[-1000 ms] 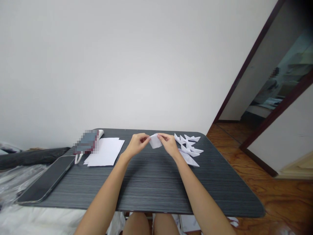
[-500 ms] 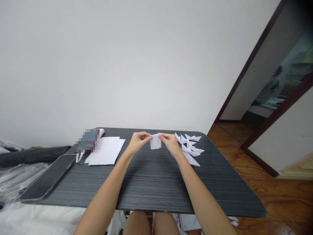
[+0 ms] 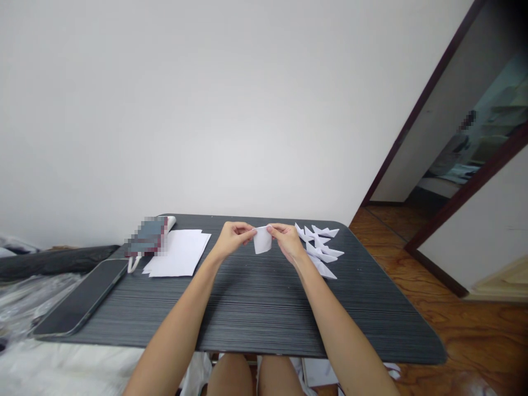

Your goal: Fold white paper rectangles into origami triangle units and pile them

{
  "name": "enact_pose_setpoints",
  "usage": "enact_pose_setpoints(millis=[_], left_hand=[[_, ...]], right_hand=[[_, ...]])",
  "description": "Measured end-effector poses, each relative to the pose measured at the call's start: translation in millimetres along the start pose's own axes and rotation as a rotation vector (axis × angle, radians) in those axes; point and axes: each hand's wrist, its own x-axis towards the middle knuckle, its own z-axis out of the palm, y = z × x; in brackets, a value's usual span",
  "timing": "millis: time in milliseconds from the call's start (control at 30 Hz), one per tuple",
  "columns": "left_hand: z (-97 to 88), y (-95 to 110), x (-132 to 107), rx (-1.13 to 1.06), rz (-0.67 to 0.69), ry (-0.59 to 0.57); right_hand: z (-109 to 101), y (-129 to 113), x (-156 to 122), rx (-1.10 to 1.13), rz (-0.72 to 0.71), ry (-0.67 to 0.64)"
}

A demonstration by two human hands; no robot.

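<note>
A small folded piece of white paper (image 3: 263, 241) is held up over the dark table between my two hands. My left hand (image 3: 236, 239) pinches its upper left corner between thumb and fingers. At the upper right corner, my right hand (image 3: 286, 237) grips it the same way. The paper hangs slightly tilted below the fingertips. Just beyond my right wrist lie several folded white paper boats (image 3: 324, 251), partly hidden by the forearm. To the left of my left hand rests a stack of white paper sheets (image 3: 177, 254).
The dark wood-grain table (image 3: 259, 308) stands against a white wall. A black phone (image 3: 84, 297) lies at its left edge, beside a blurred-out device (image 3: 148, 236) with a white cable loop (image 3: 133, 264). Clear plastic wrapping (image 3: 37, 297) is heaped to the left. A doorway opens at right.
The folded paper has tilted a little, its lower left corner now hanging lower. Both hands keep their pinch in nearly the same place.
</note>
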Motion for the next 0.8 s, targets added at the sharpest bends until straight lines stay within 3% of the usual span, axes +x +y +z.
enact_pose_setpoints(millis=[367, 600, 800], left_hand=[[1.5, -3, 1, 0.019, -0.004, 0.022], [3.9, -7, 2, -0.010, -0.056, 0.019], [3.3, -2, -1, 0.225, 0.016, -0.082]], right_hand=[[3, 3, 1, 0.036, -0.032, 0.064], [6, -1, -3, -0.156, -0.090, 0.096], [11, -2, -7, -0.259, -0.115, 0.020]])
